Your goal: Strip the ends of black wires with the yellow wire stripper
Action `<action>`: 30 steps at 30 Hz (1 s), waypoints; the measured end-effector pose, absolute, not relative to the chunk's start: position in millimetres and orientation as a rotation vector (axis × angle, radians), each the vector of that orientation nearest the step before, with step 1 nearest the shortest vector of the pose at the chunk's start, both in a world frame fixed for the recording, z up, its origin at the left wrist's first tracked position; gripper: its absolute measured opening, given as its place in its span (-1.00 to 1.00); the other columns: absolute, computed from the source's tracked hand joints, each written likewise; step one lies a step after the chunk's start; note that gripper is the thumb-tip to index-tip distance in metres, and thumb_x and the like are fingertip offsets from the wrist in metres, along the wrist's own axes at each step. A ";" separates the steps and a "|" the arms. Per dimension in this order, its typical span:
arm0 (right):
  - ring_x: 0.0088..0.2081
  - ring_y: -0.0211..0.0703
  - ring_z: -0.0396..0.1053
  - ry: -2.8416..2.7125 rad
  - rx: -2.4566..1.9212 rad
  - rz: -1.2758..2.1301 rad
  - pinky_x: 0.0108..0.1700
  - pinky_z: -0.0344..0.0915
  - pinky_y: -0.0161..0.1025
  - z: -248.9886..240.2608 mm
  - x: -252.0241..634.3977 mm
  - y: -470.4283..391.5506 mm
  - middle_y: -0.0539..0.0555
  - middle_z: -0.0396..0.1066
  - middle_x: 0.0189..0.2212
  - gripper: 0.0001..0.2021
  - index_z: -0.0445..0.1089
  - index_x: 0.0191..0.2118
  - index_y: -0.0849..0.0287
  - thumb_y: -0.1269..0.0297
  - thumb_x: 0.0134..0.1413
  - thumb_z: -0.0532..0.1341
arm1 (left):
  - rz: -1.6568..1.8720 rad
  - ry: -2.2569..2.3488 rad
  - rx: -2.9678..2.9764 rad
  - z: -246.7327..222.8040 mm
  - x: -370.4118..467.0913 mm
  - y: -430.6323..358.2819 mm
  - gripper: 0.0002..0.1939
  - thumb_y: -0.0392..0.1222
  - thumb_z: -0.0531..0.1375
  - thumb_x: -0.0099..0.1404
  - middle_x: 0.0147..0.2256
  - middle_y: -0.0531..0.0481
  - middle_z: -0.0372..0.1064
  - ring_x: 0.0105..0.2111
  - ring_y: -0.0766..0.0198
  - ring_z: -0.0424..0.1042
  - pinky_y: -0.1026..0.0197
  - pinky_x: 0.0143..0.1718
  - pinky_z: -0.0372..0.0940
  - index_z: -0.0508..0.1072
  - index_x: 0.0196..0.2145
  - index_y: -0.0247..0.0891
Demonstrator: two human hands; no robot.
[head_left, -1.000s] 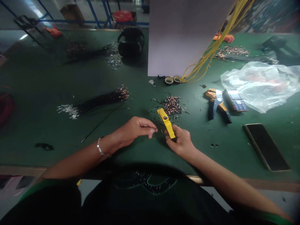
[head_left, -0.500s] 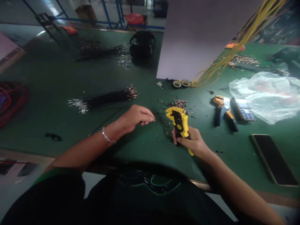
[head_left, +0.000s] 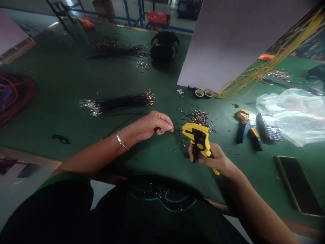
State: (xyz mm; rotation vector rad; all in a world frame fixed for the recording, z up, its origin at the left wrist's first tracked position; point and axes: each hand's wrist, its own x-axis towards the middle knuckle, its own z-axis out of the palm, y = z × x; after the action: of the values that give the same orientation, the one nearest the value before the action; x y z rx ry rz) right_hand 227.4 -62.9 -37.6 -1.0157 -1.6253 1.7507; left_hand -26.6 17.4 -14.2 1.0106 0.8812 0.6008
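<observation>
My left hand [head_left: 157, 126] pinches a thin black wire [head_left: 178, 130], whose short end reaches right into the jaws of a yellow and black wire stripper [head_left: 200, 138]. The wire's long tail runs back under my left forearm. My right hand [head_left: 220, 159] is wrapped around the stripper's handles. Just behind the tool's head lies a heap of small cut insulation pieces [head_left: 199, 117], with bits scattered around it. A bundle of black wires [head_left: 118, 103] with silvery left ends and bare copper right ends rests beyond my left hand.
Right of the stripper lie an orange and black hand tool [head_left: 248, 127], a keypad phone [head_left: 270, 126], a plastic bag [head_left: 297, 115] and a smartphone [head_left: 298, 184]. Tape rolls [head_left: 203, 93] sit by a pale panel [head_left: 228, 44]. Another wire bundle [head_left: 119, 51] and a black headset [head_left: 165, 47] are farther back.
The wire end now shows between my left fingers and the stripper's jaws. The stripper has turned, its head pointing more to the left. The whole view has shifted slightly.
</observation>
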 end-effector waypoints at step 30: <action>-0.35 -0.08 0.34 -1.692 -1.016 1.752 -0.27 0.30 -0.13 -32.9 226.3 -59.8 0.12 0.41 -0.43 -0.77 0.38 -0.23 0.22 0.29 -0.08 0.24 | 0.549 0.777 0.940 -25.1 -16.8 21.0 -0.96 -0.41 0.26 -0.07 -0.60 -0.02 0.41 -0.69 0.51 0.09 0.32 -0.64 -0.04 0.51 -0.60 -0.36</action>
State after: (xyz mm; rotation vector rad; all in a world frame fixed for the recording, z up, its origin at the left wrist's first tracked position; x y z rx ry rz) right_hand 226.3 -59.8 -32.9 -1.0156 -1.6921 1.7516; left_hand -16.8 21.0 -25.1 0.9398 0.7770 0.5490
